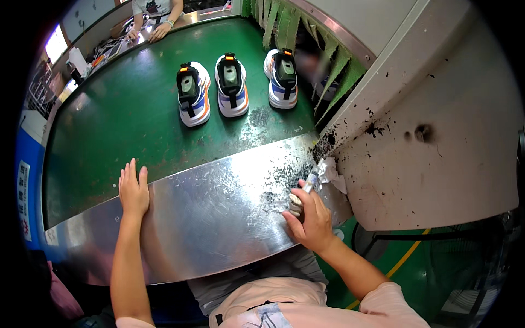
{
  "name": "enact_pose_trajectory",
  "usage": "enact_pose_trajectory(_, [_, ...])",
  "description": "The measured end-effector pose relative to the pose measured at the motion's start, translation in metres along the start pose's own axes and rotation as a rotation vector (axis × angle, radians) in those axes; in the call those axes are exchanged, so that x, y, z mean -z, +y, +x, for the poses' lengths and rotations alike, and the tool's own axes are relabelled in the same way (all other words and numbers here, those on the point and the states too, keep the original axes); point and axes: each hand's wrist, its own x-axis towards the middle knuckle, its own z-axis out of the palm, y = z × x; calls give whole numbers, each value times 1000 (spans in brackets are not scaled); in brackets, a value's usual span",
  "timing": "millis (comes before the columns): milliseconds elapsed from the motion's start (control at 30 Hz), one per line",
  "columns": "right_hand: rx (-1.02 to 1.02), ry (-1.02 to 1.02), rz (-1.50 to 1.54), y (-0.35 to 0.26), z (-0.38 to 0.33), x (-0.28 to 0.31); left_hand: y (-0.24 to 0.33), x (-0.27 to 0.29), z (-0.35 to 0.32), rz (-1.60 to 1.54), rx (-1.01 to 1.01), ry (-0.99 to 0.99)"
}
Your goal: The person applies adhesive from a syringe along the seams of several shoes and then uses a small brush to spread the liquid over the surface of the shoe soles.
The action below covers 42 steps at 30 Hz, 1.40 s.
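Note:
My left hand (134, 192) lies flat, fingers stretched, where the metal ledge (202, 218) meets the green conveyor belt (120, 117). It holds nothing. Over the ledge's right end, my right hand (314, 218) has its fingers curled around a pale, ridged thing (296, 204), too small to name. A small clear tube or bottle (311, 180) sits against its fingers; whether they grip it is unclear. Three white sneakers with blue, orange and black parts stand apart on the belt: a left one (201, 106), a middle one (234, 104) and a right one (283, 94).
Crumpled white paper (330, 174) lies beside the tube. A beige machine housing (426, 153) with black smears rises at the right. Torn green strip curtains (287, 27) hang over its opening. Across the belt, another person's hands (159, 31) rest near the far edge.

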Motion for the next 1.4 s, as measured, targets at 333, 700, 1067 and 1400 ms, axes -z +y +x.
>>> enact_pose_trajectory(333, [-20,-312,6,-37,-15,29,11,5,-5,-37,-69,51])
enact_pose_trajectory(700, [-675,-275,1203,-53,-9,59,13,10,-9,-89,-34,33])
enact_pose_trajectory(1067, [-925,26,1665,0,-24,56,15,18,-7,-114,6,13])
enact_pose_trajectory(1400, [-632,-234,1226,-13,-13,59,-6,-5,14,-38,-147,127])
